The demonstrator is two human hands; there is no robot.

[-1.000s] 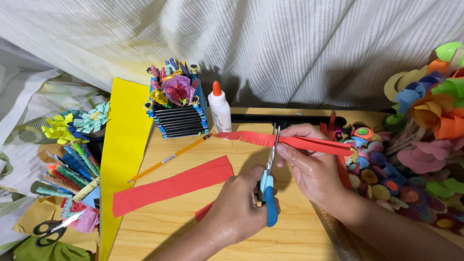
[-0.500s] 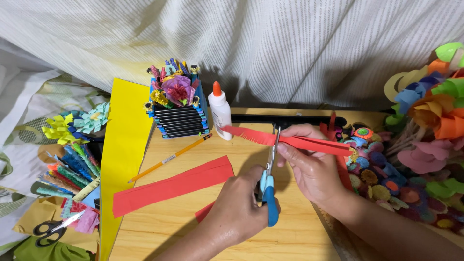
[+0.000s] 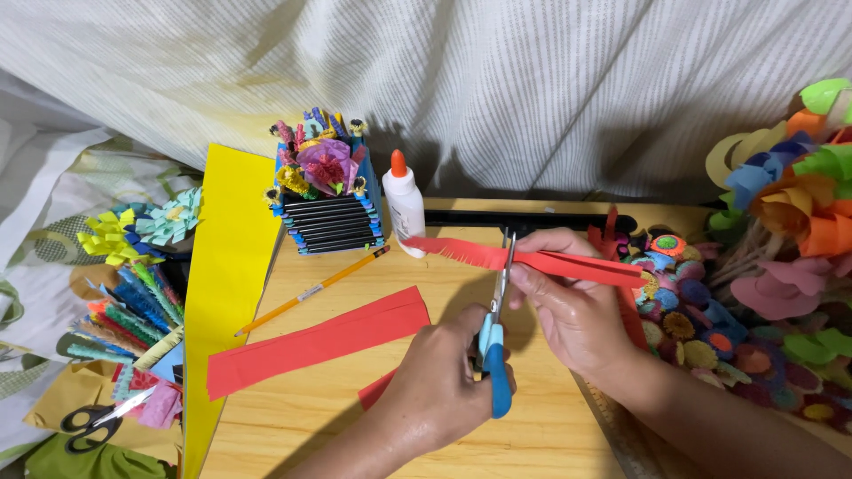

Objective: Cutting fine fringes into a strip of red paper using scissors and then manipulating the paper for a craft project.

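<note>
We see the scissors upright in the left hand near the table's front edge, blades meeting the fringed paper strip that the right hand holds crosswise above the table. Behind the strip stands a glue bottle, left of it a box of paper flowers. A pencil lies before that box, flat paper strips nearer us. A second pair of scissors lies far left.

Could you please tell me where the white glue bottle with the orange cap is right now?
The white glue bottle with the orange cap stands upright at the back of the wooden table, just right of the blue paper-craft holder.
</note>
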